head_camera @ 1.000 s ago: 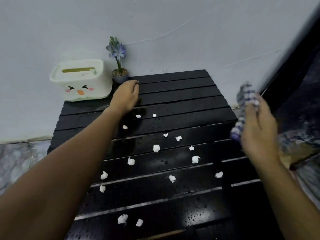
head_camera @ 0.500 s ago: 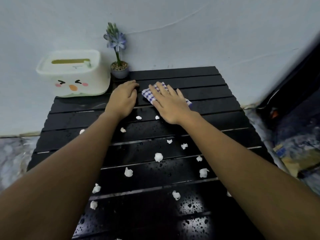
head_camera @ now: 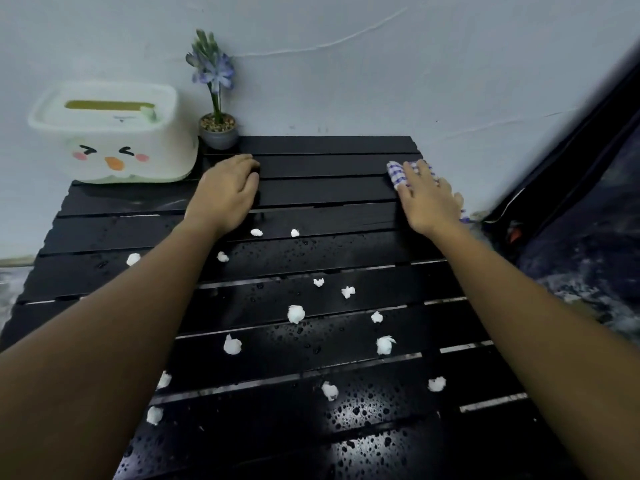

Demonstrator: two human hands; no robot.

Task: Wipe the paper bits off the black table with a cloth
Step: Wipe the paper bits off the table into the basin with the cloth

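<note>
A black slatted table (head_camera: pixel 322 199) fills the view, wet with droplets near its front. Several white paper bits (head_camera: pixel 295 313) lie scattered over its middle and front slats. My right hand (head_camera: pixel 427 200) presses flat, fingers straight, on a blue-and-white checked cloth (head_camera: pixel 398 174) at the table's far right edge; most of the cloth is hidden under the hand. My left hand (head_camera: pixel 225 194) rests on the far slats near the flower pot, fingers bent down onto the wood, holding nothing.
A white tissue box (head_camera: pixel 114 133) with a cartoon face stands at the far left corner. Beside it is a small grey pot with a purple flower (head_camera: pixel 216 98). A pale wall is behind; dark clutter (head_camera: pixel 588 237) lies to the right of the table.
My right hand brought the cloth down onto the far slats beside my left hand, then slid it rightward to the table's far right edge. My left hand stayed put.
</note>
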